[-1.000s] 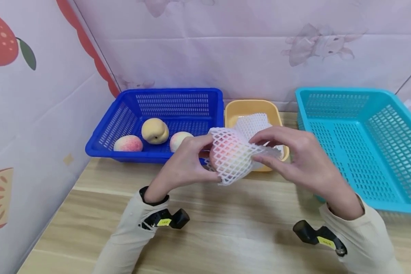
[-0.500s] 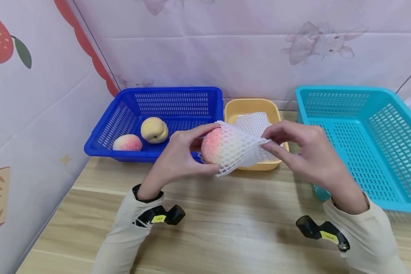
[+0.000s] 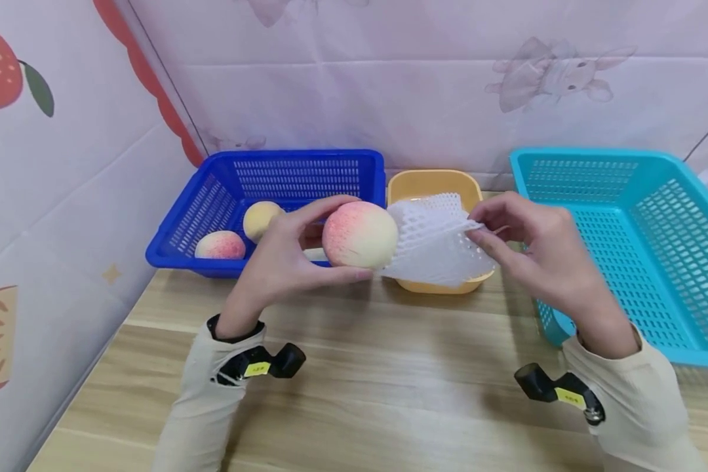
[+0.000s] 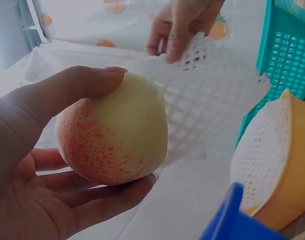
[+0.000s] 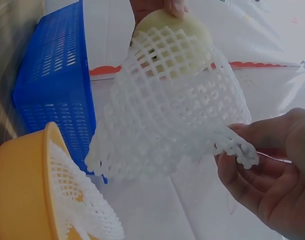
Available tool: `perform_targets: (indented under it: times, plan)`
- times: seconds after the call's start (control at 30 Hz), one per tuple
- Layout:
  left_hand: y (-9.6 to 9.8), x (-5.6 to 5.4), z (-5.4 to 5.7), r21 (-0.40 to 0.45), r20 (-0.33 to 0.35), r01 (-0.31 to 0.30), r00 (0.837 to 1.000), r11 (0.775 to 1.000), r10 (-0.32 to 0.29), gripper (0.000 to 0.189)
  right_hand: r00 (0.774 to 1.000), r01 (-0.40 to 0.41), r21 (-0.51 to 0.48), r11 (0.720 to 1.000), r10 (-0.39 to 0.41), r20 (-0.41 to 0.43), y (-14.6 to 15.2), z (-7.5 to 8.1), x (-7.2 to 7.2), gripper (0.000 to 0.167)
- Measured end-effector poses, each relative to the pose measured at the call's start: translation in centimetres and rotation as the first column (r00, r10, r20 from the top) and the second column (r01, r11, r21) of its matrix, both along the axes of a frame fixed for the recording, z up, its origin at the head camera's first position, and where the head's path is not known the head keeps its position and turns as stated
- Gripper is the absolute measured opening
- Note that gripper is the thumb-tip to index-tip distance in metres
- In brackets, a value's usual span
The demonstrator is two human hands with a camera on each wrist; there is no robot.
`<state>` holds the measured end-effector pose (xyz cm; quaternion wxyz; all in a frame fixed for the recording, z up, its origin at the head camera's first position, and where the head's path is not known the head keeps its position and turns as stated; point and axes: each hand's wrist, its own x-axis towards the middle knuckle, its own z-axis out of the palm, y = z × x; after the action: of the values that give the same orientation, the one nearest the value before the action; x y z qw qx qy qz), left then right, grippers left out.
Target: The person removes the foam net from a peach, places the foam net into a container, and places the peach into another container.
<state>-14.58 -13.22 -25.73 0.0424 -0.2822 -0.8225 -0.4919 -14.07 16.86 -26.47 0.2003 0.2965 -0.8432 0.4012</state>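
Observation:
A pink and cream peach (image 3: 361,236) is held by my left hand (image 3: 283,255), thumb below and fingers above and behind it in the head view. Right beside it, a white foam fruit net (image 3: 439,246) spreads out, its edge pinched between thumb and fingertips of my right hand (image 3: 531,252). In the left wrist view the peach (image 4: 115,132) shows bare, red-speckled skin. From the right wrist, the mesh of the foam net (image 5: 167,100) overlaps the pale side of the peach (image 5: 180,27). Both hands are raised above the table.
At the back left, a blue basket (image 3: 307,156) contains a pink-flecked peach (image 3: 220,245) and a yellow one (image 3: 261,219). A yellow bin (image 3: 433,176) with more foam netting stands in the middle. The turquoise basket (image 3: 596,154) is at the right on the wooden table (image 3: 377,393).
The foam net has come off the peach toward the right. My left hand has drawn left with the peach, while my right hand has shifted slightly right and up with the net.

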Motion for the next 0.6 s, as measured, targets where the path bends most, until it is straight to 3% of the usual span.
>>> perform_targets:
  times: [0.2,0.33,0.5,0.6]
  plan:
    - [-0.9,-0.3,0.6,0.006,-0.019,-0.068,0.997,0.998,0.068,0.075,0.997,0.070,-0.028,0.997,-0.069,0.037,0.4,-0.5,-0.5,0.031]
    - [-1.3,-0.5,0.8,0.005,-0.038,-0.109,0.993,0.994,0.109,0.073,0.989,0.146,-0.038,0.988,-0.145,0.026,0.4,-1.0,-1.2,0.021]
    - [-1.5,-0.5,0.9,0.006,0.006,-0.137,0.991,0.991,0.136,0.074,0.976,0.216,-0.014,0.976,-0.216,0.008,0.0,-2.1,-2.2,0.020]
    - [-1.5,-0.5,0.9,0.006,0.027,-0.142,0.989,0.990,0.142,0.073,0.969,0.241,0.012,0.971,-0.241,0.057,-0.6,-2.7,-2.5,0.022]
